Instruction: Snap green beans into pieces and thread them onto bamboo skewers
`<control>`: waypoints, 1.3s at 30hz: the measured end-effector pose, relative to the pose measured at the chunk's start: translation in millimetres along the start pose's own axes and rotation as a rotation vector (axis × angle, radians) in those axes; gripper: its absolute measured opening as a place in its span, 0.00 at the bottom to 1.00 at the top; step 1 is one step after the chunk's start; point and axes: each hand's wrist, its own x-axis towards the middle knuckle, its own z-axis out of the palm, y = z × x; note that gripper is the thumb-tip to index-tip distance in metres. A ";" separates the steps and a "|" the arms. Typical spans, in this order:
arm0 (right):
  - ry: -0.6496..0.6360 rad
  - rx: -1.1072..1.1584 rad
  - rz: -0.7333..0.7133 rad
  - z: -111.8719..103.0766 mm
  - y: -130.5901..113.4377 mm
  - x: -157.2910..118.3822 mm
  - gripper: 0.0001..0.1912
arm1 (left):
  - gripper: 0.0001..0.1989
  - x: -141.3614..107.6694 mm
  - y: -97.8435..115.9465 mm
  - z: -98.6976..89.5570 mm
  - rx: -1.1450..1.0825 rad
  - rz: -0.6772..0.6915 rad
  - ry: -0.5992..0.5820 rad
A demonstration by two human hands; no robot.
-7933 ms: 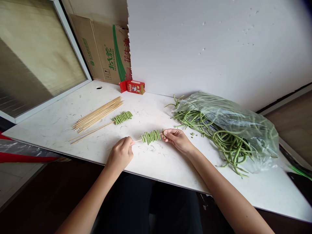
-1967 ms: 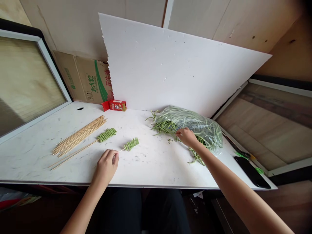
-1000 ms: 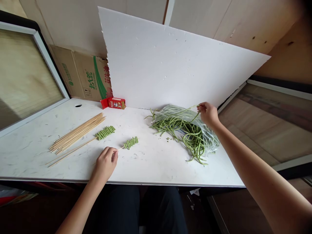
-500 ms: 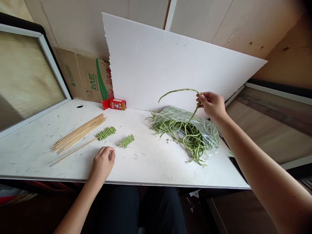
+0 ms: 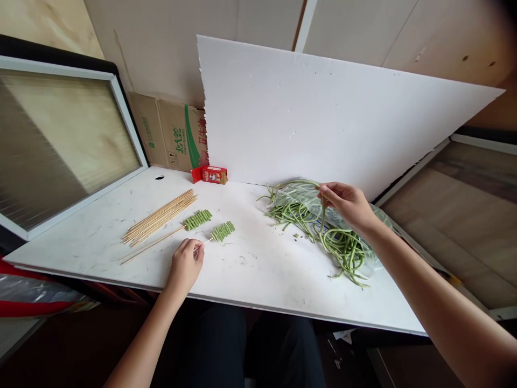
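My left hand (image 5: 188, 261) pinches a thin wooden skewer (image 5: 207, 241) low over the table's front. Short green bean pieces (image 5: 223, 231) are threaded crosswise on its far end. Over the bean pile, my right hand (image 5: 346, 203) holds a long green bean (image 5: 322, 203) between thumb and fingers; part of it arches left across the bag. Beneath lies a heap of long green beans (image 5: 343, 248), spilling out of a clear plastic bag (image 5: 297, 192). Beside the left hand rests another skewer (image 5: 155, 243) with bean pieces (image 5: 197, 219) packed on its tip.
A bundle of bare skewers (image 5: 159, 216) lies on the white table (image 5: 258, 275) at the left. Behind it are a small red box (image 5: 214, 174) and a cardboard carton (image 5: 173, 134). A white foam board (image 5: 323, 118) leans at the back; a framed panel (image 5: 72, 140) stands left.
My right hand has lowered the long bean toward the pile and bag. The left hand keeps its hold on the skewer. The whole view has shifted a little.
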 end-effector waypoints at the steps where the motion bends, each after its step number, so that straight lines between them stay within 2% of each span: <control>1: -0.022 -0.036 0.004 4.1 -1.0 -6.5 0.27 | 0.05 0.2 -0.7 0.1 -0.008 -0.005 -0.005; 7: -0.114 -0.160 -0.018 32.8 -8.6 -48.6 0.26 | 0.05 1.5 -2.5 -1.0 0.021 0.007 0.000; 12: -0.173 -0.212 -0.037 45.7 -2.5 -60.0 0.24 | 0.05 3.4 -4.6 -5.7 0.132 0.030 0.023; 17: -0.127 -0.342 -0.102 51.4 9.1 -62.5 0.22 | 0.05 4.0 -6.8 -5.4 0.138 0.017 0.017; 21: -0.163 -0.380 -0.093 55.8 22.6 -67.8 0.20 | 0.05 6.8 -9.8 -9.2 0.118 0.009 0.021; 29: -0.166 -0.338 -0.067 58.4 46.8 -72.5 0.21 | 0.06 20.2 -34.8 -46.7 0.145 -0.010 0.111; 33: -0.168 -0.339 -0.042 56.4 60.3 -74.7 0.22 | 0.06 33.9 -48.6 -60.2 0.157 -0.031 0.102; 39: -0.173 -0.330 -0.030 54.0 65.8 -79.6 0.22 | 0.07 55.8 -62.6 -54.7 0.097 -0.104 0.058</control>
